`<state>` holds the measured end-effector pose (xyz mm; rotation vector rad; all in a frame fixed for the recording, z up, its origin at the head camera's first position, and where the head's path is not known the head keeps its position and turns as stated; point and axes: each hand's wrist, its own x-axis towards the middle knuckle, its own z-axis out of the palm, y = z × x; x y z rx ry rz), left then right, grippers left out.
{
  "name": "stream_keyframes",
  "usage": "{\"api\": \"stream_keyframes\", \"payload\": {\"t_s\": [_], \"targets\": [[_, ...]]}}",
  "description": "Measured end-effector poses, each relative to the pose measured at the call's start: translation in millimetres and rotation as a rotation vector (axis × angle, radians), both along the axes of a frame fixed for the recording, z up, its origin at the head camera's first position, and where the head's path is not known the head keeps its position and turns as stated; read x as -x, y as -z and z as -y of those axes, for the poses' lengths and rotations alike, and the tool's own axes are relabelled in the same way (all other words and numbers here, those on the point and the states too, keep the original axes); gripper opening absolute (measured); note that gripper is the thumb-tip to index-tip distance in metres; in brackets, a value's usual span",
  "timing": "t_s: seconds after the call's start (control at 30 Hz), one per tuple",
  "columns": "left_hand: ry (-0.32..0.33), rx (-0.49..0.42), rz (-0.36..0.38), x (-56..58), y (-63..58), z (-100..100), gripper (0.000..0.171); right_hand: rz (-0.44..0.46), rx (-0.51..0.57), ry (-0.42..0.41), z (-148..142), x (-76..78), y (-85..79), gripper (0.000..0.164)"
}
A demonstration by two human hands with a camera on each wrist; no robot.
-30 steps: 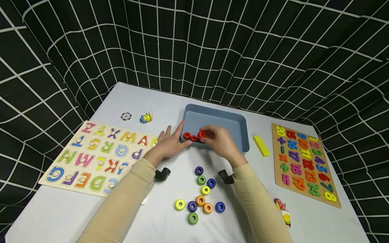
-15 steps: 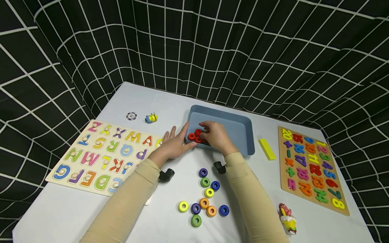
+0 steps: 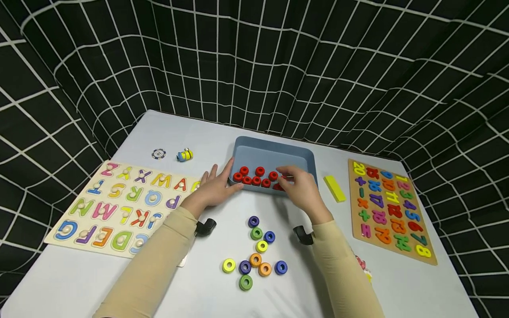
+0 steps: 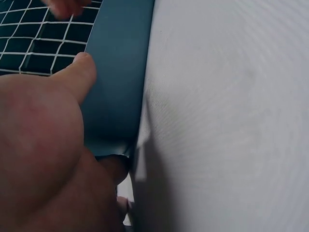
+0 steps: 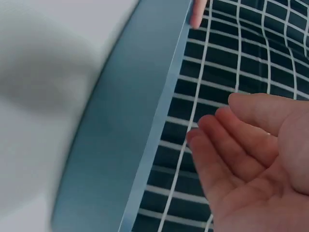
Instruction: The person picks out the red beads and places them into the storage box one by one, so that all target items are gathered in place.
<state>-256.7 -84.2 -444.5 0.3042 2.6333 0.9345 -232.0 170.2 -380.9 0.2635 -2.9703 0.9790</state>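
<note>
A blue-grey tray (image 3: 274, 145) holds several red rings (image 3: 256, 181) spread along its near side. My left hand (image 3: 212, 190) rests at the tray's near left corner, its fingers straight and spread. In the left wrist view, the left thumb (image 4: 79, 72) lies by the rim and the fingers pass round the corner. Over the tray's right part hovers my right hand (image 3: 300, 185), fingers loosely bent, close to more red rings that it partly covers. Nothing shows between the thumb and fingers of the right hand (image 5: 256, 154) in the right wrist view.
Several yellow, green, blue, purple and orange rings (image 3: 255, 259) lie in front of the tray. A letter board (image 3: 113, 207) is at left, with a poker chip (image 3: 158, 153) and small toy figure (image 3: 184, 155) behind. Rightward are a yellow block (image 3: 335, 188), a number board (image 3: 391, 212) and another figurine (image 3: 363, 267).
Red rings, earlier bunched at the tray's left under my right hand, now lie spread along its near side. My right hand has moved right; the left stays at the corner.
</note>
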Motion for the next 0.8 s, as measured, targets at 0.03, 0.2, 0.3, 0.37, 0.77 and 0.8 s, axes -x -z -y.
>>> {"api": "stream_keyframes", "payload": {"t_s": [0.03, 0.2, 0.3, 0.37, 0.77, 0.8], "targets": [[-0.002, 0.0, -0.002, 1.6, -0.2, 2.9, 0.089, -0.006, -0.007, 0.016, -4.0, -3.8, 0.1, 0.033], [0.028, 0.006, -0.042, 11.3, -6.8, 15.7, 0.086, -0.081, -0.072, 0.039, -21.4, -18.0, 1.6, 0.037], [0.056, 0.054, -0.09, 12.9, -16.2, 20.3, 0.08, -0.087, -0.135, 0.023, -26.1, -24.0, 1.7, 0.045], [0.061, 0.104, -0.139, 10.4, -25.1, 20.1, 0.076, -0.046, -0.182, 0.012, -25.1, -28.0, 1.4, 0.054], [0.028, 0.436, -0.451, -40.2, -64.1, -10.8, 0.092, 0.101, -0.414, 0.031, 12.8, -38.7, 3.7, 0.093], [0.025, 0.452, -0.457, -42.5, -63.7, -12.1, 0.095, 0.098, -0.431, 0.036, 15.1, -38.7, 4.5, 0.096]]}}
